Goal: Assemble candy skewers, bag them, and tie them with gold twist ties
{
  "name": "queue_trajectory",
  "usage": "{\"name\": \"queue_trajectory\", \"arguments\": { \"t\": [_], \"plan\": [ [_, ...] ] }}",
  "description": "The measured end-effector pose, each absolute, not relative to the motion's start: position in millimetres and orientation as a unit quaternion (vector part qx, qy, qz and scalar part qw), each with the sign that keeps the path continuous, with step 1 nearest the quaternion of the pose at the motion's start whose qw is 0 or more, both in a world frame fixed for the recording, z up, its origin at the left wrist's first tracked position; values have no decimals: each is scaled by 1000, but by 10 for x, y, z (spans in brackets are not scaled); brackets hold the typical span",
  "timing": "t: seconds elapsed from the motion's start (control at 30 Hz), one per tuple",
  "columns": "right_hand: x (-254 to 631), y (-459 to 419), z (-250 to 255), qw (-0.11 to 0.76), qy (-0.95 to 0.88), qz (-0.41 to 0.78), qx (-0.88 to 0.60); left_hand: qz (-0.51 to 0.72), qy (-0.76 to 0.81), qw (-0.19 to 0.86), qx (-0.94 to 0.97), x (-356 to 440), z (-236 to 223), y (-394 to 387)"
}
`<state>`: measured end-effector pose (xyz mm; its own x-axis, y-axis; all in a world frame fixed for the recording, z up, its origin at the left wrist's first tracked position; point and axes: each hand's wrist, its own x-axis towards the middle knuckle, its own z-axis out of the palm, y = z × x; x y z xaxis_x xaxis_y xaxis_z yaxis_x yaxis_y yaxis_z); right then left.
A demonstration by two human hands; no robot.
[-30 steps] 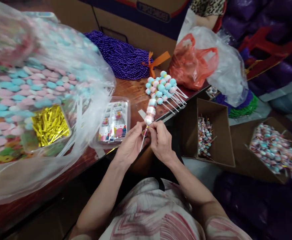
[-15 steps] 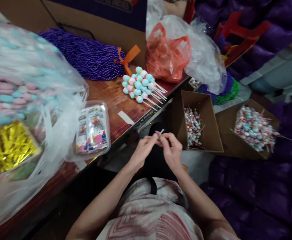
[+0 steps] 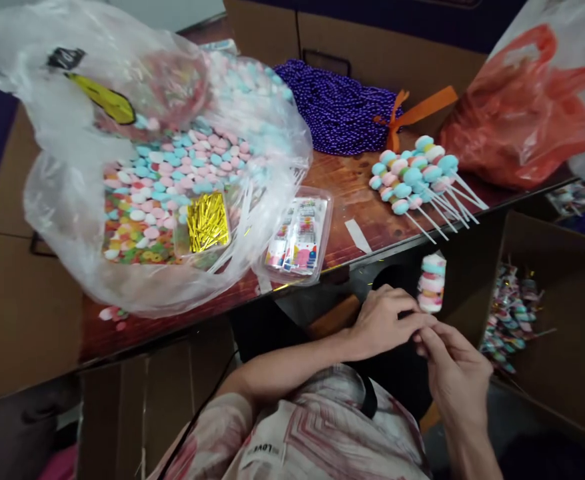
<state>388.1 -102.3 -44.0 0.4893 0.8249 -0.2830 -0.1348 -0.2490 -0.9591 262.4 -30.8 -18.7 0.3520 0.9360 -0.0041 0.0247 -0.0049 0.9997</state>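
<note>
Both my hands meet below the table edge, pinching the bottom of a wrapped candy skewer (image 3: 432,283) of pink, white and blue pieces that stands upright above my fingers. My left hand (image 3: 385,320) grips it from the left, fingers closed. From the right, my right hand (image 3: 455,367) pinches the same spot. A pile of similar bare candy skewers (image 3: 415,177) lies on the wooden table (image 3: 352,193) just above my hands.
A big clear bag of pastel candies (image 3: 172,180) holds a tray of gold twist ties (image 3: 207,223). Beside it sits a clear box of printed cards (image 3: 299,237). Purple bead strands (image 3: 339,110), a red plastic bag (image 3: 517,113) and a cardboard box of wrapped skewers (image 3: 515,317) are nearby.
The view swung left, so table and bag shifted right. My hands stayed together on the skewer; the wrapped candy now stands upright above my fingers.
</note>
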Motion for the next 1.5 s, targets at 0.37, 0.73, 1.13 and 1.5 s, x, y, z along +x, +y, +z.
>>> {"name": "queue_trajectory", "arguments": {
  "t": [0.37, 0.73, 1.13, 1.5],
  "plan": [
    [4820, -623, -1190, 620, -218, 401, -638, 435, 611, 279, 600, 840, -84, 410],
    [3314, -328, -450, 548, -377, 412, -623, 347, 696, 259, 573, 783, -180, 558],
    [2500, -49, 32, 499, -599, 389, -490, 629, 524, 441, 368, 1102, 90, 350],
    [2396, 132, 37, 576, -490, 414, -507, 662, 436, 503, 344, 1454, 165, 196]
  ]
}}
